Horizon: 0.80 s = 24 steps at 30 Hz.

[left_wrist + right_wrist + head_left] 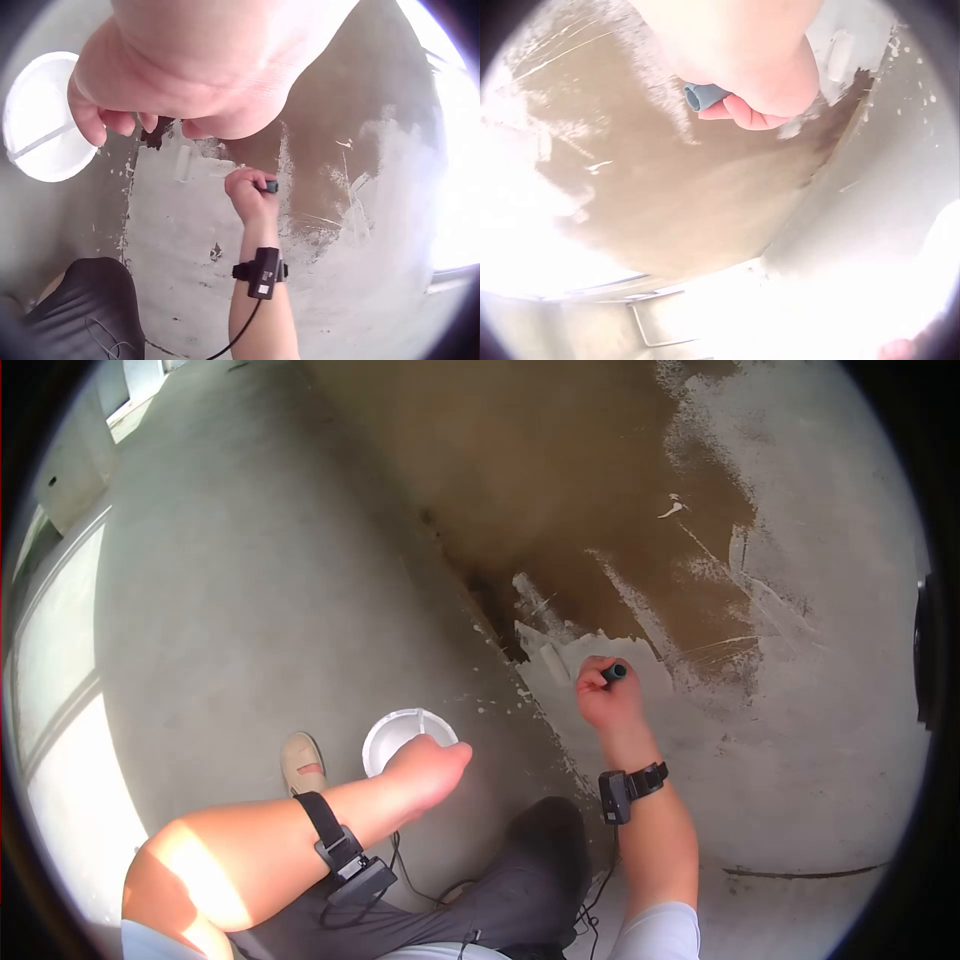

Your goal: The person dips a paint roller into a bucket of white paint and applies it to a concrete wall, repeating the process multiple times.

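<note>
My right hand (608,695) grips the dark, hollow-ended handle (615,672) of what looks like a small paint roller. The pale, bar-shaped head (553,660) shows beyond the fist, against freshly coated wall. In the right wrist view the handle's blue-grey end (694,97) sticks out of the curled fingers. My left hand (432,765) hangs with loosely bent fingers at a white bucket (375,745), overlapping its near side. A thin bar (41,142) crosses the bucket's opening; the left fingers hide its other end.
The wall (560,460) is brown and bare in places, with ragged pale coating around. White drops spot the floor (250,590) along the wall's foot. A light shoe (303,762) stands left of the bucket. Black cables (597,905) trail from the wrist cameras.
</note>
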Each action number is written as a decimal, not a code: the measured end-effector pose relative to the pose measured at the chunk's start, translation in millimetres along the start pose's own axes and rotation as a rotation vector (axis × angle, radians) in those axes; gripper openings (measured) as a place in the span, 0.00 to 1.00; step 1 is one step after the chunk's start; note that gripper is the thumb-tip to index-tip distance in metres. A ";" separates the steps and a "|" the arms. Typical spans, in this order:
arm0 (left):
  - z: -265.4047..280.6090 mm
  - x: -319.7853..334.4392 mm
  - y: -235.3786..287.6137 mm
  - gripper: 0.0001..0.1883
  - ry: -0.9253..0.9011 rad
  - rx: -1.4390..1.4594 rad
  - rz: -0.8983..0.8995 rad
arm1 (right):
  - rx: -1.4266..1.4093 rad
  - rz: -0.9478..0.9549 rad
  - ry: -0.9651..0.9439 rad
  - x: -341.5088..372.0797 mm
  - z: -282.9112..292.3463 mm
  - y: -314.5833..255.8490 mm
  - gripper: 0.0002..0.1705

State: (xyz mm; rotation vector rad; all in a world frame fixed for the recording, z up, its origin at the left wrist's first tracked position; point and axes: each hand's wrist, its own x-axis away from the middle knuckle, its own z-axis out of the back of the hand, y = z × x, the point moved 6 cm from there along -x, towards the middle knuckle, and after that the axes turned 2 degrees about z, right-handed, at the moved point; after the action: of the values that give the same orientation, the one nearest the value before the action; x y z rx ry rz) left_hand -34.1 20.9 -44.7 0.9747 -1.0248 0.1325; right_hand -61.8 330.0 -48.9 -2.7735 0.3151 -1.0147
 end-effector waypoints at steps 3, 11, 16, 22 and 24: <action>-15.0 -2.9 15.5 0.27 -0.012 0.025 0.005 | -0.043 -0.039 -0.062 51.4 -51.4 -14.8 0.05; -31.3 -8.0 16.5 0.31 -0.061 0.009 -0.036 | -0.079 0.056 -0.083 158.1 -131.3 -27.1 0.07; -32.3 -3.9 20.4 0.32 -0.122 0.025 -0.027 | -0.034 0.095 -0.155 203.1 -158.3 -16.5 0.08; -35.2 5.0 27.4 0.30 -0.102 0.009 -0.051 | 0.036 0.086 -0.212 206.0 -160.0 -20.5 0.08; -37.7 4.5 27.5 0.30 -0.081 0.009 -0.040 | 0.001 0.064 -0.216 194.5 -155.6 -22.6 0.08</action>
State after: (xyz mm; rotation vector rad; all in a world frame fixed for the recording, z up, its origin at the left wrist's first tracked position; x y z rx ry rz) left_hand -20.9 63.5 -30.2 1.0154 -1.0792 0.0650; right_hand -15.0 288.5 193.2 -2.8179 0.3691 -0.6918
